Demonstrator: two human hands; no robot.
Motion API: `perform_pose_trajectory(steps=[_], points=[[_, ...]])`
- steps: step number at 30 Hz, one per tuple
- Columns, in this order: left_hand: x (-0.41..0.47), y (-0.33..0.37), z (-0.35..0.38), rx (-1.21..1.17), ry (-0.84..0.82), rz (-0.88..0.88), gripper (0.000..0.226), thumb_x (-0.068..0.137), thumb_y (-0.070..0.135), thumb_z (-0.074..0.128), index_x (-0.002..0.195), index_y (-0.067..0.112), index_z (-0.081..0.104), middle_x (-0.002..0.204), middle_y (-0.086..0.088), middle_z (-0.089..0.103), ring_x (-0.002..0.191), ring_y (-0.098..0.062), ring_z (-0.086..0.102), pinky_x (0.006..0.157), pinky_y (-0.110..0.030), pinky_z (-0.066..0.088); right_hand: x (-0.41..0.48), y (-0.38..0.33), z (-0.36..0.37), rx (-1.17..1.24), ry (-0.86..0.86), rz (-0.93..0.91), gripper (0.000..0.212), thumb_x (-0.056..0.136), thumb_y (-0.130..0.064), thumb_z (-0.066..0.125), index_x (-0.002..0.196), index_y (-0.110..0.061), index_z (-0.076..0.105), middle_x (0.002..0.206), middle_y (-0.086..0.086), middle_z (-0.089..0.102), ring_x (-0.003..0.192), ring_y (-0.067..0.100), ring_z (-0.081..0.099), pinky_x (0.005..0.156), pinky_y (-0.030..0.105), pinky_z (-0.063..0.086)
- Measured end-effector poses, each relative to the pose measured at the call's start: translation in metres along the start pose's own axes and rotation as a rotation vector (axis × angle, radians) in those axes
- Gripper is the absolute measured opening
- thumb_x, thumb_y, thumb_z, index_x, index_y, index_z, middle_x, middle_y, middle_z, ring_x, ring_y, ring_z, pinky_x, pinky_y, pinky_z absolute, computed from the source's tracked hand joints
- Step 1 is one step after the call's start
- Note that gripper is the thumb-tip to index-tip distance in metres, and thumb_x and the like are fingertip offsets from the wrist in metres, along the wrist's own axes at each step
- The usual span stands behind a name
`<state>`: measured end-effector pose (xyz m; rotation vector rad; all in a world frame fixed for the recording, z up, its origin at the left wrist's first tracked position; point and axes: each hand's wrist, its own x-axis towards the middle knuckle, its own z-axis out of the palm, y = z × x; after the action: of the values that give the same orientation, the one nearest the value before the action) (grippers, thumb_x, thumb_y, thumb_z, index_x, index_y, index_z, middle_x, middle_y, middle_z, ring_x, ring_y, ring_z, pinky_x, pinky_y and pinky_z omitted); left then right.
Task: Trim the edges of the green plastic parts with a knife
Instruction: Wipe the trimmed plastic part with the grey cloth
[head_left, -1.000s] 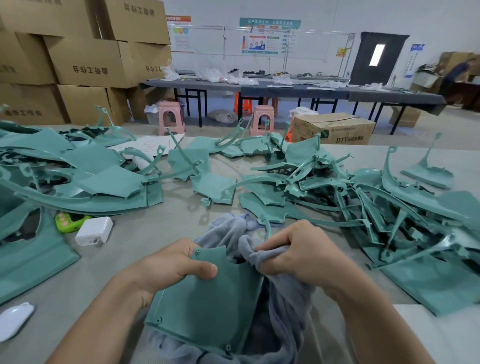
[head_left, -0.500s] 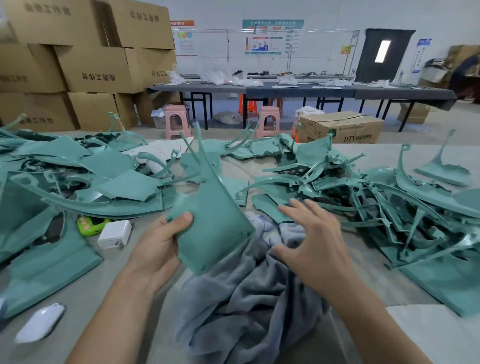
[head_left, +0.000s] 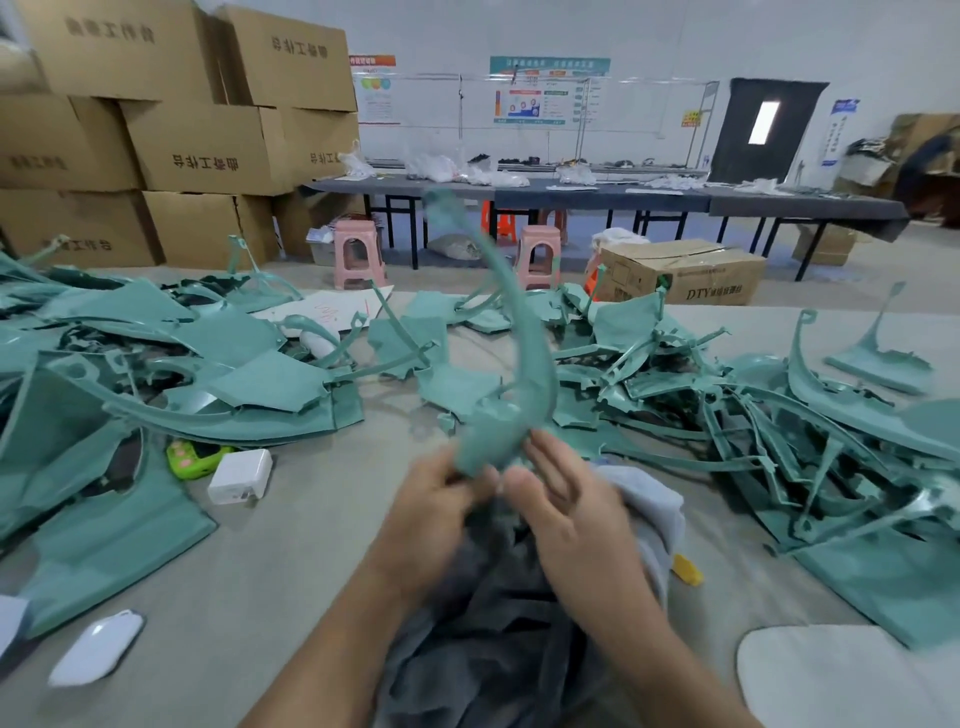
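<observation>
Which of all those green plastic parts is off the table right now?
Only the curved green part in front of the person: the left hand grips its lower end and the right hand touches it. All others lie on the table.

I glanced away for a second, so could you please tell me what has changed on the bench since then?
The green part, flat on the grey cloth a second ago, is now raised upright. The left hand still holds its lower end; the right hand has let go of the cloth and touches the part. The piles and white charger stayed put.
</observation>
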<state>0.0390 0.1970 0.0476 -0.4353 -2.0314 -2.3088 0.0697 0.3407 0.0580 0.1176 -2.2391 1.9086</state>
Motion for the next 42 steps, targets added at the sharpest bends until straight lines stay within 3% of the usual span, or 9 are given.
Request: perform_pose_trajectory(steps=[4, 10, 14, 17, 20, 22, 28, 33, 42], points=[[-0.01, -0.014, 0.016, 0.775, -0.288, 0.215, 0.09, 0.071, 0.024, 0.071, 0.152, 0.044, 0.037, 0.157, 0.03, 0.032, 0.147, 0.008, 0.022, 0.123, -0.028, 0.022, 0.008, 0.002, -0.003, 0.533, 0.007, 0.411, 0.029, 0.095, -0.026, 0.069, 0.12, -0.011, 0.068, 0.109, 0.012, 0.077, 0.098, 0.024, 0.075, 0.074, 0.037, 0.061], [-0.018, 0.017, 0.028, 0.131, -0.026, 0.03, 0.076, 0.073, 0.01, 0.076, 0.142, 0.031, 0.052, 0.141, 0.008, 0.061, 0.13, -0.017, 0.058, 0.1, -0.041, 0.052, -0.006, 0.0, -0.058, 0.712, 0.036, 0.4, 0.038, 0.081, -0.001, 0.066, 0.119, 0.001, 0.066, 0.11, 0.022, 0.075, 0.087, 0.034, 0.075, 0.067, 0.042, 0.063], [-0.029, 0.031, 0.057, -0.026, 0.001, -0.21, 0.031, 0.08, -0.004, 0.072, 0.11, 0.006, 0.07, 0.101, -0.017, 0.077, 0.091, -0.039, 0.073, 0.072, -0.044, 0.061, -0.036, -0.003, -0.073, 0.297, 0.069, 0.326, 0.027, 0.083, -0.008, 0.077, 0.11, -0.007, 0.074, 0.096, 0.008, 0.08, 0.081, 0.021, 0.077, 0.062, 0.029, 0.059], [-0.045, 0.036, 0.087, 0.326, 0.258, 0.047, 0.03, 0.088, -0.006, 0.061, 0.101, 0.019, 0.072, 0.089, 0.004, 0.077, 0.089, -0.017, 0.072, 0.075, -0.024, 0.057, -0.056, -0.015, -0.073, -0.179, 0.312, 0.102, 0.029, 0.086, -0.041, 0.074, 0.114, -0.035, 0.071, 0.1, -0.022, 0.075, 0.091, -0.003, 0.07, 0.077, 0.019, 0.054], [-0.074, 0.044, 0.122, 0.663, -0.066, 0.275, 0.053, 0.098, 0.005, 0.052, 0.145, 0.028, 0.049, 0.142, 0.01, 0.057, 0.129, 0.001, 0.048, 0.098, 0.001, 0.032, -0.078, -0.032, -0.065, 0.246, 0.112, 0.163, 0.039, 0.084, -0.056, 0.067, 0.119, -0.039, 0.068, 0.107, -0.016, 0.077, 0.103, 0.002, 0.071, 0.086, 0.025, 0.058], [-0.085, 0.045, 0.129, 0.637, -0.262, 0.279, 0.071, 0.089, 0.001, 0.057, 0.151, 0.032, 0.042, 0.158, 0.02, 0.036, 0.144, 0.009, 0.026, 0.115, -0.009, 0.022, -0.09, -0.032, -0.076, 0.508, 0.162, 0.197, 0.019, 0.095, -0.035, 0.068, 0.112, -0.028, 0.073, 0.107, -0.008, 0.079, 0.1, 0.01, 0.074, 0.075, 0.023, 0.06], [-0.106, 0.061, 0.138, 0.319, -0.016, 0.17, 0.062, 0.089, 0.02, 0.075, 0.132, 0.059, 0.052, 0.122, 0.035, 0.056, 0.116, 0.018, 0.051, 0.091, -0.008, 0.044, -0.155, -0.036, -0.159, 0.69, 0.288, 0.162, 0.033, 0.078, -0.013, 0.07, 0.11, -0.007, 0.077, 0.114, 0.014, 0.076, 0.103, 0.029, 0.074, 0.073, 0.033, 0.062], [-0.156, 0.048, 0.21, -0.067, -0.455, -0.162, 0.035, 0.09, 0.006, 0.069, 0.1, 0.038, 0.077, 0.111, -0.004, 0.077, 0.1, -0.02, 0.074, 0.073, -0.026, 0.059, -0.251, -0.006, -0.213, 0.698, 0.465, 0.184, 0.032, 0.077, -0.008, 0.07, 0.108, -0.009, 0.079, 0.117, 0.02, 0.074, 0.104, 0.031, 0.074, 0.074, 0.034, 0.061], [-0.324, -0.025, 0.371, 0.108, -0.98, -0.444, 0.024, 0.073, 0.015, 0.062, 0.092, 0.025, 0.073, 0.09, -0.003, 0.078, 0.085, -0.027, 0.075, 0.076, -0.048, 0.06, -0.499, 0.052, -0.276, 0.769, 1.138, 0.554, 0.047, 0.075, -0.012, 0.072, 0.12, 0.003, 0.069, 0.115, 0.022, 0.074, 0.101, 0.035, 0.074, 0.083, 0.041, 0.061]])
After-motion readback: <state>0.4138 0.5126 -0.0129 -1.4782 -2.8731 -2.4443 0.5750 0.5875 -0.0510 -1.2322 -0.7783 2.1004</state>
